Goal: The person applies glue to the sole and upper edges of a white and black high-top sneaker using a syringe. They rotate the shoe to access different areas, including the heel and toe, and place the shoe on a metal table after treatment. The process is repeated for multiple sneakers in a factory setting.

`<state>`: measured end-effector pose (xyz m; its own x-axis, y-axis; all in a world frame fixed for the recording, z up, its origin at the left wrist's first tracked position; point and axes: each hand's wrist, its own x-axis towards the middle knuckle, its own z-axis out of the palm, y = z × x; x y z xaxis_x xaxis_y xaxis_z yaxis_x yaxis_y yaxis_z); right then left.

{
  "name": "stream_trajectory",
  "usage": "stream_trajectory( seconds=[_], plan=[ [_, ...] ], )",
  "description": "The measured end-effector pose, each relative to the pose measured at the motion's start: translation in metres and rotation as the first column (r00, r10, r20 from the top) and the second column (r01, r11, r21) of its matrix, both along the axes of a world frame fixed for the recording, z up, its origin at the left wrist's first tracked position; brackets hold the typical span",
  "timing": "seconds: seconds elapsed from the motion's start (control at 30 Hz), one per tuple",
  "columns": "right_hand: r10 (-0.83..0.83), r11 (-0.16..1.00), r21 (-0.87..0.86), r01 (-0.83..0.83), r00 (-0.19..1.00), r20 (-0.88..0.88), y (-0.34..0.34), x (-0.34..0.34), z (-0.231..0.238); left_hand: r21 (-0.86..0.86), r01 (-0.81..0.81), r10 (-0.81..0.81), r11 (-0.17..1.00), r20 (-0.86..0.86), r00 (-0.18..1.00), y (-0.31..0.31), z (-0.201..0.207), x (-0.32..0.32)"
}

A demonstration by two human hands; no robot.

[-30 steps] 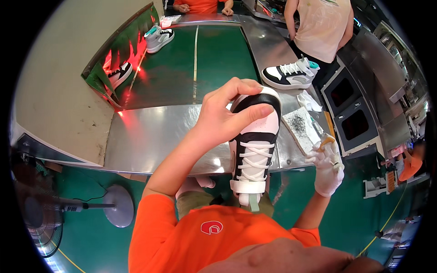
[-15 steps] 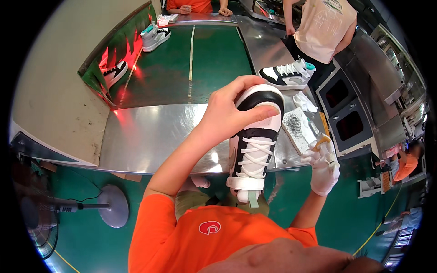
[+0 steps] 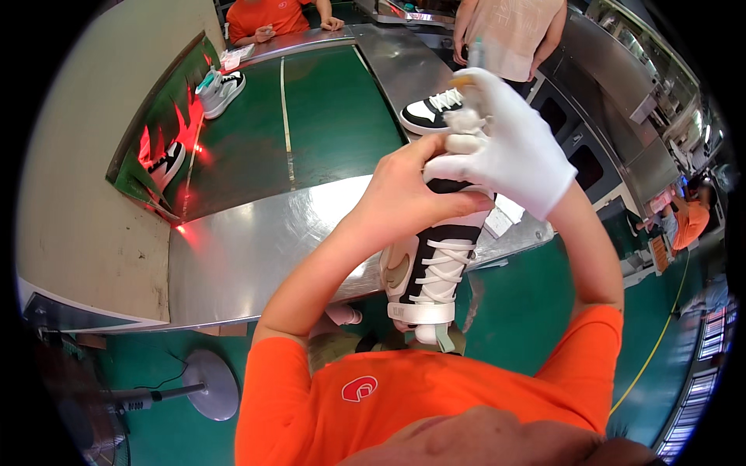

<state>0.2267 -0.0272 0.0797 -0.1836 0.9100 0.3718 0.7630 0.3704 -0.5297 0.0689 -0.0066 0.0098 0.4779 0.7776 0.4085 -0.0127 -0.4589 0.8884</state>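
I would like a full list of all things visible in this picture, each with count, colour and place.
held sneaker: 1, white and black with white laces, upright in front of the person's chest, toe end up.
sneaker on belt edge: 1, black and white, right of the green belt.
sneakers at far left: 2 seen, one white and teal at the belt's far left, one black and white at the red-lit opening.
conveyor belt: 1, green.
metal table: 1, silver, before the belt.
fan base: 1, grey, on the floor, lower left.
other people: 3, two in orange, one in beige.
left hand: bare, gripping the sneaker.
right hand: white glove, at the sneaker's top, pinching a small item I cannot identify.
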Motion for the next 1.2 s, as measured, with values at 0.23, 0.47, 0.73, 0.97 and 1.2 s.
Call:
stream_trajectory(
  seconds=[0.23,0.47,0.73,0.97,1.2],
  plan=[
    [-0.004,0.997,-0.077,0.011,0.996,0.085,0.009,0.023,0.010,-0.042,0.083,-0.083,0.996,0.017,0.996,0.003,0.000,0.006],
    [-0.058,0.997,0.029,0.071,0.951,-0.305,-0.012,0.078,-0.013,-0.168,0.163,-0.155,0.972,0.061,0.986,0.030,-0.001,-0.021],
    [-0.101,0.994,-0.007,0.113,0.857,-0.505,-0.020,0.084,-0.151,0.085,0.005,0.001,0.996,-0.069,0.998,0.059,-0.028,-0.041],
    [-0.422,0.805,0.505,0.313,0.899,0.115,-0.019,0.075,-0.205,-0.012,-0.774,0.774,0.633,0.039,0.632,0.121,-0.023,-0.139],
    [-0.352,0.904,0.075,0.420,0.833,-0.427,-0.022,0.045,-0.234,-0.471,-0.877,0.989,0.095,-0.058,0.139,0.257,-0.210,-0.281]
  ],
)
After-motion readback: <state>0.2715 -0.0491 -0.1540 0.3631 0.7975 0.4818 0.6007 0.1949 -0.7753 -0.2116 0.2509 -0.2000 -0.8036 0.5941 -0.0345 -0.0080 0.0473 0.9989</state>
